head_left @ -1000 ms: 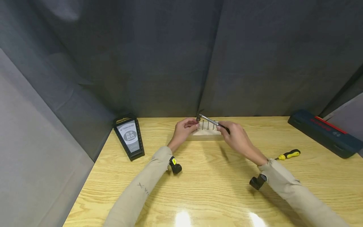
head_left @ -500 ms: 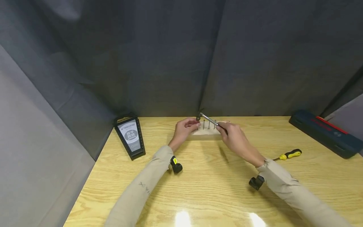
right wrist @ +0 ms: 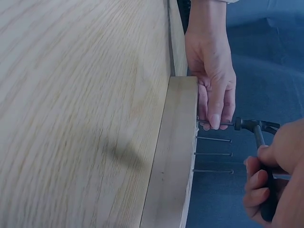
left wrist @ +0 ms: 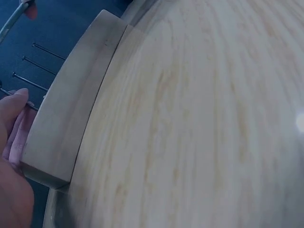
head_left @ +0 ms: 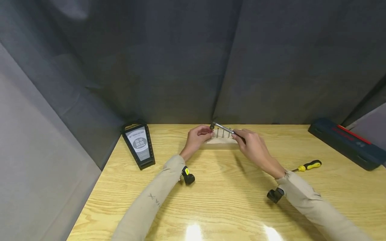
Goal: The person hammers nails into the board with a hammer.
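Note:
My left hand [head_left: 196, 139] pinches a nail [right wrist: 223, 124] between thumb and fingers at the left end of a pale wooden block [right wrist: 176, 152]. The nail stands upright on the block's top. My right hand [head_left: 253, 147] grips the black handle of a small claw hammer [right wrist: 259, 142]. Its dark head [right wrist: 244, 124] is right at the head of the pinched nail, as the right wrist view shows. Several more nails stand in a row along the block, among them one nail [right wrist: 213, 154] close by the left fingers. The hammer shaft [head_left: 223, 128] slants over this row in the head view.
The block lies near the back of the wooden table [head_left: 229, 201], before a dark curtain [head_left: 169, 67]. A black case with a printed label [head_left: 139, 144] lies at the left. A yellow-black screwdriver [head_left: 310, 165] and a dark blue case [head_left: 346, 142] lie to the right.
The hammer head has shifted slightly over the pinched nail, and the right hand with it. The left hand keeps its pinch in the same place; the view has drifted a little.

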The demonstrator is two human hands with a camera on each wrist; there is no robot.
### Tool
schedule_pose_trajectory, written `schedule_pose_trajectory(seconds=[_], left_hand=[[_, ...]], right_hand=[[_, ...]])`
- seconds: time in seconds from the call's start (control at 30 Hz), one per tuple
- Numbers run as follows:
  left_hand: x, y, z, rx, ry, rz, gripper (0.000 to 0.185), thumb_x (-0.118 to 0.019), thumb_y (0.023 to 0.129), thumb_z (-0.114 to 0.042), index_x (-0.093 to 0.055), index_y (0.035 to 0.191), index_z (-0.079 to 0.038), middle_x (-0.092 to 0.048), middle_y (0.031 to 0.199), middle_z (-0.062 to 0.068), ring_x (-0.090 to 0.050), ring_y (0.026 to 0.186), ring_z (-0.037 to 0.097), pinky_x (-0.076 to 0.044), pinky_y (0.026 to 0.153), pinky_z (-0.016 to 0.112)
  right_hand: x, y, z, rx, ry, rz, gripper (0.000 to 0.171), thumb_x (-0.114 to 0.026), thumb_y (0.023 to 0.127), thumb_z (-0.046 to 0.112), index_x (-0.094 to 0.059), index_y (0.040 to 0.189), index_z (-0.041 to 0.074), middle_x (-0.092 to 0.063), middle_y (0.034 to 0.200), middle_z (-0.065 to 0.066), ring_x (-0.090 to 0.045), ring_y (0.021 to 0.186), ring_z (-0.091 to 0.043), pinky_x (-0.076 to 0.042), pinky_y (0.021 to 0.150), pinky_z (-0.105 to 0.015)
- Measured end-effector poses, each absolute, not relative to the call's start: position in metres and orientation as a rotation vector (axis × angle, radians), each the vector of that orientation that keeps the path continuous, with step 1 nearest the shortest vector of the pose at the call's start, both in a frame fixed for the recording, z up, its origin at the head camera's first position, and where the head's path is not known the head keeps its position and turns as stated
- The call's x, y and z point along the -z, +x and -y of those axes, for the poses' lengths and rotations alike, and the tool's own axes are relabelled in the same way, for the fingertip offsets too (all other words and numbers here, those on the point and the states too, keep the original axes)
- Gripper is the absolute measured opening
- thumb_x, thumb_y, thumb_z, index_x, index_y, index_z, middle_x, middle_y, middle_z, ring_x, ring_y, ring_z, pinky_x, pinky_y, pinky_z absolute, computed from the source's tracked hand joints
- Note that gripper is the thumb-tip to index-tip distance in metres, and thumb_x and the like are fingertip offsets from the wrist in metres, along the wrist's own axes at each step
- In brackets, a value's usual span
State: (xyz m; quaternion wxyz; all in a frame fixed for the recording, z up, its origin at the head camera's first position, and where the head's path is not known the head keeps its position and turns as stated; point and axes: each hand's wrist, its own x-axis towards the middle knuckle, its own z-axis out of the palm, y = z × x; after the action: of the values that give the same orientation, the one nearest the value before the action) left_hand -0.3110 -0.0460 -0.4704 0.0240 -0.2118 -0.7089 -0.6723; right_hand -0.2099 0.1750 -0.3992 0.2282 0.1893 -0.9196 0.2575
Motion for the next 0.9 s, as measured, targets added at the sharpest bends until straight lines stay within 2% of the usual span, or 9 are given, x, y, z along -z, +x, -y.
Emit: schedule_pose_trajectory(seconds=[0.13, 0.3, 0.4, 0.57, 0.77, 0.9], left_hand=[[0.47, -0.311, 0.045, 2.081, -0.663, 2.178, 0.021, -0.078, 0.094, -0.002, -0.073, 0.114, 0.002, -0.076, 0.11, 0.019, -0.073, 0.094, 0.012, -0.061, 0.084, 0.023], [0.469, -0.311, 0.045, 2.111, -0.712, 2.134, 0.022, -0.078, 0.092, 0.002, -0.073, 0.113, 0.005, -0.076, 0.112, 0.023, -0.076, 0.102, 0.032, -0.063, 0.086, 0.027], [0.469, -0.31, 0.047, 2.134, -0.747, 2.118, 0.023, -0.077, 0.093, 0.003, -0.072, 0.115, 0.006, -0.075, 0.114, 0.024, -0.075, 0.106, 0.038, -0.063, 0.088, 0.029], [0.471, -0.309, 0.05, 2.148, -0.765, 2.127, 0.025, -0.076, 0.094, 0.0, -0.072, 0.119, 0.004, -0.075, 0.117, 0.022, -0.075, 0.105, 0.033, -0.063, 0.089, 0.029], [0.474, -0.309, 0.05, 2.156, -0.743, 2.126, 0.023, -0.076, 0.095, -0.001, -0.072, 0.118, 0.002, -0.075, 0.115, 0.02, -0.075, 0.101, 0.023, -0.062, 0.087, 0.026], [0.473, -0.311, 0.048, 2.154, -0.725, 2.116, 0.023, -0.077, 0.094, -0.001, -0.072, 0.116, 0.003, -0.075, 0.115, 0.022, -0.075, 0.103, 0.028, -0.061, 0.087, 0.024]], right_hand=[[0.398, -0.209, -0.176, -0.729, 0.518, 2.539, 0.026, -0.065, 0.105, 0.011, -0.074, 0.124, -0.003, -0.072, 0.089, -0.013, -0.048, 0.059, -0.014, -0.034, 0.05, -0.027], [0.396, -0.208, -0.179, -0.75, 0.51, 2.555, 0.025, -0.065, 0.105, 0.011, -0.074, 0.124, -0.003, -0.075, 0.097, -0.015, -0.048, 0.056, -0.012, -0.035, 0.048, -0.027], [0.389, -0.208, -0.182, -0.761, 0.523, 2.532, 0.024, -0.064, 0.105, 0.01, -0.074, 0.123, -0.002, -0.072, 0.088, -0.013, -0.043, 0.053, -0.01, -0.033, 0.047, -0.026], [0.373, -0.211, -0.183, -0.858, 0.56, 2.309, 0.022, -0.064, 0.105, 0.006, -0.074, 0.121, -0.005, -0.062, 0.077, -0.009, -0.04, 0.054, -0.012, -0.031, 0.05, -0.022], [0.374, -0.214, -0.18, -0.915, 0.536, 2.235, 0.022, -0.063, 0.105, 0.006, -0.073, 0.121, -0.006, -0.067, 0.082, -0.013, -0.043, 0.056, -0.011, -0.032, 0.05, -0.018], [0.382, -0.21, -0.18, -0.792, 0.542, 2.51, 0.021, -0.062, 0.106, 0.008, -0.074, 0.118, -0.004, -0.073, 0.087, -0.013, -0.041, 0.051, -0.008, -0.033, 0.046, -0.023]])
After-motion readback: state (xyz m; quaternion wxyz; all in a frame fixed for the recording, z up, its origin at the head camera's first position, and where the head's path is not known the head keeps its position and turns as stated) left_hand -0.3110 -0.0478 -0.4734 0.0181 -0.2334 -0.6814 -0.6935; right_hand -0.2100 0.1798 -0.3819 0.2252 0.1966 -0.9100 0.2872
